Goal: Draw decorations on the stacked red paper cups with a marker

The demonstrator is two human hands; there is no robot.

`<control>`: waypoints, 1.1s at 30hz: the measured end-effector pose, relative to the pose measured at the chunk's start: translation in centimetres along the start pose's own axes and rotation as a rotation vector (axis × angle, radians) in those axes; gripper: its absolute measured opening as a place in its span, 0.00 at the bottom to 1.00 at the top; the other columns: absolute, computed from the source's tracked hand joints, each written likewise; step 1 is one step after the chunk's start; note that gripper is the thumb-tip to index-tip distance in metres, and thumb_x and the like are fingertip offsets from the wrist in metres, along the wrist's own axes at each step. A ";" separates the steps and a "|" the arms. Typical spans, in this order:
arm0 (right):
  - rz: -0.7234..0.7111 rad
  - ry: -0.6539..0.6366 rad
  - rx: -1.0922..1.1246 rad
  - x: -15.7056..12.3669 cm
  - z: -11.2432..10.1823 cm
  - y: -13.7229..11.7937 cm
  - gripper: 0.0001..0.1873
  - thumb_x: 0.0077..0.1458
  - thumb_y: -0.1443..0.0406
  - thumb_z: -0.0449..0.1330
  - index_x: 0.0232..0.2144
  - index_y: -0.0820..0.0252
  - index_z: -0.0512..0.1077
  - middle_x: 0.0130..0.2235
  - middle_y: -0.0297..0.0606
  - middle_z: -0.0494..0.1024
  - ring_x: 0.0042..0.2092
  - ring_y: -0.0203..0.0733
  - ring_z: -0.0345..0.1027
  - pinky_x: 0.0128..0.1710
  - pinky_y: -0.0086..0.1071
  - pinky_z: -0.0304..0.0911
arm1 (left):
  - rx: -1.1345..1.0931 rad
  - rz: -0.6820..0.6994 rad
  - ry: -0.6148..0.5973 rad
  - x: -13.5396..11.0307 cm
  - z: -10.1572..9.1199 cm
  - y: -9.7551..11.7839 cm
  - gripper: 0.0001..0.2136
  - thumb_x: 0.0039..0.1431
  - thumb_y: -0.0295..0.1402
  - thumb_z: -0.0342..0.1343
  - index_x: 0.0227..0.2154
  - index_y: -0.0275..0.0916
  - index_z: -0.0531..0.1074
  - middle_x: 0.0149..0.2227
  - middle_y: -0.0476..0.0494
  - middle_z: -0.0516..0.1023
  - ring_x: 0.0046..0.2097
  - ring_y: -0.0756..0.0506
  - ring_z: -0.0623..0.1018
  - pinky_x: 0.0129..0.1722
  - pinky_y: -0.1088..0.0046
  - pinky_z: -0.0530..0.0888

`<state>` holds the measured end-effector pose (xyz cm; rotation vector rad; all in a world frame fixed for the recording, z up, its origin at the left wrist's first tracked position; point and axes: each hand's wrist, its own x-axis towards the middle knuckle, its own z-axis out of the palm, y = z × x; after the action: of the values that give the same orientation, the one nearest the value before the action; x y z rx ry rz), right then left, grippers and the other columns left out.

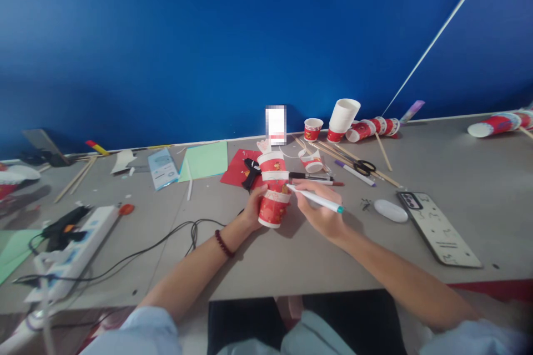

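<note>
Red-and-white patterned paper cups (275, 208), joined end to end in a column, stand nearly upright over the table with a slight tilt. My left hand (252, 211) is wrapped around the column's lower left side; its fingers are partly hidden behind the cups. A white marker (318, 199) with a teal end is gripped by my right hand (322, 213). Its tip points left, at or very close to the cup wall near the column's middle; I cannot tell whether they touch. Behind the cups lie a black glue gun (251, 173) and a red paper sheet (233, 169).
Scissors (364, 167), wooden sticks (333, 154), a purple-ended marker (355, 173) and stacked cups (343, 116) lie behind my right hand. A phone (441, 230) and a white case (390, 211) are at right. At left, a cable runs near a power strip (81, 255).
</note>
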<state>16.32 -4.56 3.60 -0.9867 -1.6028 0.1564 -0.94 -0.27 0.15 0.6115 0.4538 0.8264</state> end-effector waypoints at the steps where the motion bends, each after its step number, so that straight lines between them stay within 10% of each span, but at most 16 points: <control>1: -0.002 0.001 0.003 0.0 0.0 0.0 0.05 0.56 0.69 0.59 0.35 0.55 0.73 0.38 0.40 0.83 0.40 0.45 0.79 0.42 0.39 0.76 | 0.002 -0.009 0.000 0.0 -0.1 0.0 0.21 0.49 0.46 0.60 0.38 0.31 0.74 0.31 0.37 0.81 0.29 0.42 0.80 0.29 0.69 0.74; 19: 0.019 0.055 0.020 -0.1 0.0 -0.2 0.04 0.56 0.69 0.60 0.35 0.56 0.74 0.39 0.41 0.83 0.40 0.44 0.79 0.43 0.38 0.75 | 0.032 0.018 0.019 0.1 -0.9 -0.7 0.26 0.40 0.48 0.69 0.37 0.33 0.77 0.33 0.39 0.83 0.32 0.44 0.81 0.35 0.71 0.76; 33: -0.026 0.027 0.044 -0.1 0.1 -0.3 0.06 0.56 0.70 0.60 0.36 0.56 0.74 0.38 0.40 0.84 0.40 0.44 0.80 0.41 0.37 0.76 | 0.048 0.103 -0.009 0.3 -0.3 -0.8 0.22 0.51 0.44 0.63 0.44 0.34 0.75 0.42 0.38 0.82 0.41 0.42 0.81 0.44 0.68 0.74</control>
<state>16.08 -4.74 3.70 -0.9298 -1.5803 0.1595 -0.52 -0.38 -0.65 0.6873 0.4383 0.9121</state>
